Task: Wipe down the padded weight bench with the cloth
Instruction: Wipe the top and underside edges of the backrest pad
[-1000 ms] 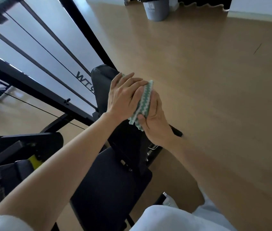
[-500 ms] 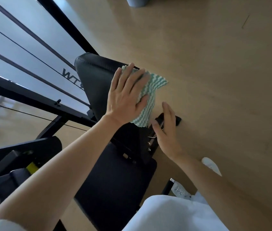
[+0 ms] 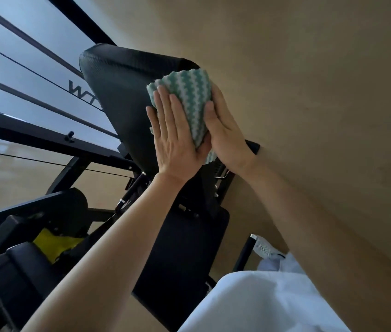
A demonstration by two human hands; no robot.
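The black padded bench has a raised backrest (image 3: pixel 120 92) and a flat seat pad (image 3: pixel 184 255) below it. A green-and-white wavy-striped cloth (image 3: pixel 189 92) lies against the upper right part of the backrest. My left hand (image 3: pixel 175 140) presses flat on the cloth's left side, fingers pointing up. My right hand (image 3: pixel 225 135) holds the cloth's right edge, with its thumb on the cloth's front.
A black machine frame with cables (image 3: pixel 34 137) stands left of the bench. A yellow part (image 3: pixel 55 243) sits among black pads at lower left. Tan wooden floor (image 3: pixel 309 80) spreads to the right. A white shoe (image 3: pixel 266 250) and white clothing (image 3: pixel 261 303) show at the bottom.
My right hand rose from beside the bench's lower frame back to the cloth and took its right edge. The cloth sits spread higher on the backrest, and the view tilted down.
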